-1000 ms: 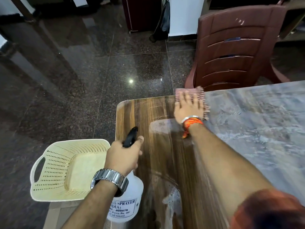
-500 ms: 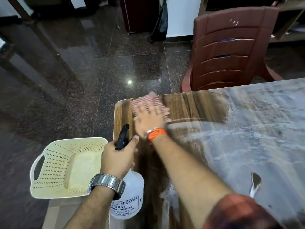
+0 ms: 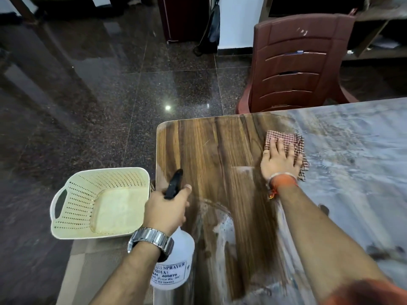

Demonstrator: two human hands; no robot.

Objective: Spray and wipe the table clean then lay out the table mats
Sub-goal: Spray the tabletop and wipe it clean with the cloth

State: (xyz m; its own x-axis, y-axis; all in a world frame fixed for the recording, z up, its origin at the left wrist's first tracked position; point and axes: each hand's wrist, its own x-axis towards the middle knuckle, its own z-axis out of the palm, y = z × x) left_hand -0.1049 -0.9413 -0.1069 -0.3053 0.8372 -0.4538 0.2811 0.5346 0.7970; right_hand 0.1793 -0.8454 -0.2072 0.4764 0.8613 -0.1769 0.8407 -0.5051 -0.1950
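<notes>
A glossy wood-grain table [image 3: 204, 150] fills the lower right, with wet streaks and glare over its right part. My right hand [image 3: 279, 159] lies flat with spread fingers on a red-and-white checked cloth [image 3: 293, 139], pressing it to the table near the far edge. My left hand [image 3: 165, 210] grips the black trigger head of a white spray bottle [image 3: 176, 260], held upright by the table's left edge. No table mats are in view.
A cream perforated plastic basket [image 3: 97, 205] sits on a low surface left of the table. A maroon plastic chair [image 3: 295, 69] stands at the table's far side. Dark polished stone floor [image 3: 99, 95] spreads to the left and beyond.
My right hand slid the cloth left toward the table's corner, then back to the right along the far edge. The left hand and spray bottle stayed about where they were.
</notes>
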